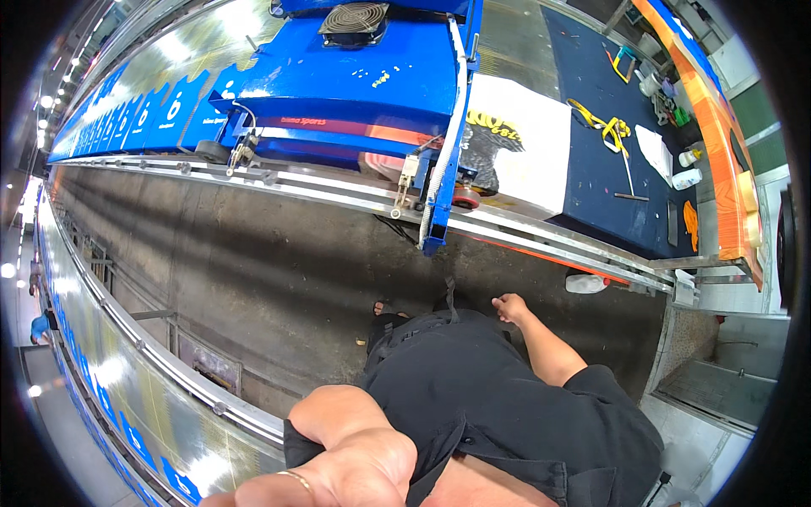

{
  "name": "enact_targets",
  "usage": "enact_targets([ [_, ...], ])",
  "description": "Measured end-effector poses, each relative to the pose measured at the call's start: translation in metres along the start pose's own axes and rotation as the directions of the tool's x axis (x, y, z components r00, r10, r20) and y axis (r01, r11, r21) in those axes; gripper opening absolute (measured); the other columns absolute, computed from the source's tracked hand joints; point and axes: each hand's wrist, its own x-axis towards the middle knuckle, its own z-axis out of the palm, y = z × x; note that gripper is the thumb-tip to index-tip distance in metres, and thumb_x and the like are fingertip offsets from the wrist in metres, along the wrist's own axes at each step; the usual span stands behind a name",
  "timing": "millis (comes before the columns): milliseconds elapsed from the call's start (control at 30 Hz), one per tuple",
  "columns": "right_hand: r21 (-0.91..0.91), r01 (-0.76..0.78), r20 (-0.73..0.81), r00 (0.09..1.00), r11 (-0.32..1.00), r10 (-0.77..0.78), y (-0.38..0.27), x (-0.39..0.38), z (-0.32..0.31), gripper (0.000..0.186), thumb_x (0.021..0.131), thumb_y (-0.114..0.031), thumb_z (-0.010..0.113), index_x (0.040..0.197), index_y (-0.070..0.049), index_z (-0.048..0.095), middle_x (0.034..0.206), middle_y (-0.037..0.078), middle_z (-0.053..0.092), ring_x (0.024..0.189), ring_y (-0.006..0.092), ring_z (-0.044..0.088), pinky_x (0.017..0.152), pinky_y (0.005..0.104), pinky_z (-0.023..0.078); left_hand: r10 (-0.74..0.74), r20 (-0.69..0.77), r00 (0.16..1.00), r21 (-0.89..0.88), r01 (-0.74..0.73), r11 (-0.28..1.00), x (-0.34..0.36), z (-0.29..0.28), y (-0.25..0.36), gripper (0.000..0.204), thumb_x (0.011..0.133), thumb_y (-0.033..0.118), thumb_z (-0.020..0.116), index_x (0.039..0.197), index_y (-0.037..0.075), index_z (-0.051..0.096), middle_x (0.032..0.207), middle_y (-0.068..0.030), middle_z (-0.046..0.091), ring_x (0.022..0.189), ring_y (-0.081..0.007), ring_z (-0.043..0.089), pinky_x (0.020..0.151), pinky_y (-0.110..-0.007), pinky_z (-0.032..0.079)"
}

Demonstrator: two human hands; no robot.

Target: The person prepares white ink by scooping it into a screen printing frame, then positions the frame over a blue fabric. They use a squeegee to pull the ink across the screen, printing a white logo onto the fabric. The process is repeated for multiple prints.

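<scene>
My left hand (351, 469) is raised very close, low in the view, with a thin ring on one finger. Its fingertips run out past the lower edge, so whatever they touch is hidden. At my right side, beside my dark clothing (507, 372), hangs my right hand (509, 308). Its fingers are loosely bent and apart, and nothing shows in them. In front of me a blue wheeled machine (355, 93) with a round fan grille (353, 19) sits over a long table. Right of it, a white sheet (541, 139) with a black and yellow print lies flat.
A metal rail (541, 232) edges the table. Blue printed panels (182, 110) line up at far left. On a dark surface (591, 203) lie yellow straps (612, 127), papers (655, 152) and bottles (687, 179). A white jug (585, 282) is below the rail. Another long table (127, 372) runs along my left.
</scene>
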Motion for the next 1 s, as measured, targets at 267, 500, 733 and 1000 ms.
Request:
enact_targets([
  [267, -0.117, 0.068, -0.101, 0.992, 0.991, -0.080, -0.067, 0.012, 0.013, 0.035, 0.105, -0.031, 0.067, 0.111, 0.003, 0.074, 0.081, 0.010, 0.070, 0.065, 0.0179, 0.065, 0.057, 0.0365, 0.054, -0.488, -0.086, 0.868, -0.415, 0.414, 0.810, 0.033, -0.039, 0.106, 0.013, 0.097, -0.002, 0.060, 0.101, 0.007, 0.052, 0.111, -0.0127, 0.059, 0.107, -0.0309, 0.059, 0.094, -0.064, 0.054],
  [500, -0.658, 0.354, 0.076, 0.909, 0.664, -0.410, -0.123, 0.059, 0.012, 0.051, 0.099, -0.048, 0.066, 0.098, 0.002, 0.077, 0.078, 0.016, 0.075, 0.073, 0.0286, 0.076, 0.069, 0.0423, 0.059, -0.333, -0.221, 0.917, -0.354, 0.243, 0.903, 0.037, -0.023, 0.131, 0.016, 0.098, -0.006, 0.056, 0.095, 0.009, 0.049, 0.102, -0.0053, 0.062, 0.099, -0.0229, 0.064, 0.087, -0.051, 0.057],
  [733, -0.636, 0.507, 0.452, 0.856, 0.582, -0.253, -0.210, 0.107, 0.016, 0.050, 0.100, -0.050, 0.066, 0.110, -0.002, 0.074, 0.085, 0.013, 0.074, 0.071, 0.0264, 0.072, 0.068, 0.0430, 0.058, 0.194, -0.329, 0.924, 0.069, -0.181, 0.981, 0.042, 0.025, 0.090, 0.014, 0.095, -0.003, 0.061, 0.100, 0.008, 0.054, 0.102, -0.0064, 0.064, 0.098, -0.0224, 0.068, 0.095, -0.051, 0.054],
  [1000, -0.469, 0.613, 0.713, 0.688, 0.636, -0.138, -0.290, 0.087, 0.076, 0.038, 0.106, -0.035, 0.063, 0.118, 0.000, 0.069, 0.093, 0.011, 0.073, 0.078, 0.0184, 0.069, 0.071, 0.0339, 0.058, 0.663, -0.201, 0.722, 0.739, -0.333, 0.586, -0.015, -0.043, -0.001, 0.041, 0.102, 0.044, 0.068, 0.088, 0.007, 0.061, 0.079, -0.0031, 0.063, 0.067, -0.0143, 0.058, 0.057, -0.031, 0.044],
])
